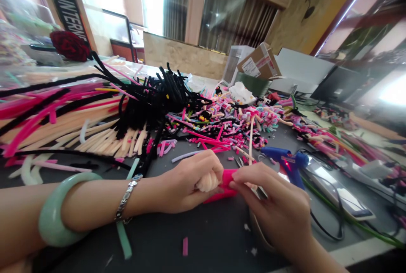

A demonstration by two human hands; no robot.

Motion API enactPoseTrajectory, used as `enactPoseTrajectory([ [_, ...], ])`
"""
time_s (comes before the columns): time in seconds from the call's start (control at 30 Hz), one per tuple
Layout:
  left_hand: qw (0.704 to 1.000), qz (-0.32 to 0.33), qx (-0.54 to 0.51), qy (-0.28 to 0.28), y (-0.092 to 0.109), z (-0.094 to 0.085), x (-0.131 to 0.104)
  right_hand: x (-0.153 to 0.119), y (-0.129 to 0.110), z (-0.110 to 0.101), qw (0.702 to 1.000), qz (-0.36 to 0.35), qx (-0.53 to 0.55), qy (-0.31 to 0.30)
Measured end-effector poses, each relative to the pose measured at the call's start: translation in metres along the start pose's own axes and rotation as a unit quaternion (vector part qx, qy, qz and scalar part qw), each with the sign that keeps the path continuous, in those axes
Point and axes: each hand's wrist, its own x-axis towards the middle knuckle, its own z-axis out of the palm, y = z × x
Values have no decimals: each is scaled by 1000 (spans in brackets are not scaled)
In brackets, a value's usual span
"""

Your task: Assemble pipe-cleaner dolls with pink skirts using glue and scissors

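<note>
Low in the middle of the view, my left hand [193,182] is closed around a cream coiled piece of fuzzy pipe cleaner [207,183]. Bright pink pipe cleaner [227,177] sticks out from it toward the right. The thumb and fingertips of my right hand [272,201] pinch the far end of this pink part. Partly hidden behind and below the right hand are scissors [261,192]; whether that hand also holds them I cannot tell. A blue glue gun [285,161] lies just beyond the right hand, its red light lit.
Black pipe cleaners [149,99] and a spread of cream ones [95,137] lie at left. Pink and multicoloured cut pieces [218,133] heap mid-table. A phone-like flat device [339,188] and cables lie at right. A cardboard box [260,64] stands behind.
</note>
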Motion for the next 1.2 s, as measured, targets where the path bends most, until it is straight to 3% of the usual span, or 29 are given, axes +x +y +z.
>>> enactPoseTrajectory([
  [0.3,999,44,1,25,1,1,0,1,-1,1,1000,-5,11,2],
  [1.2,999,44,-5,-30,1,-1,-2,0,-1,-2,998,47,31,-23],
])
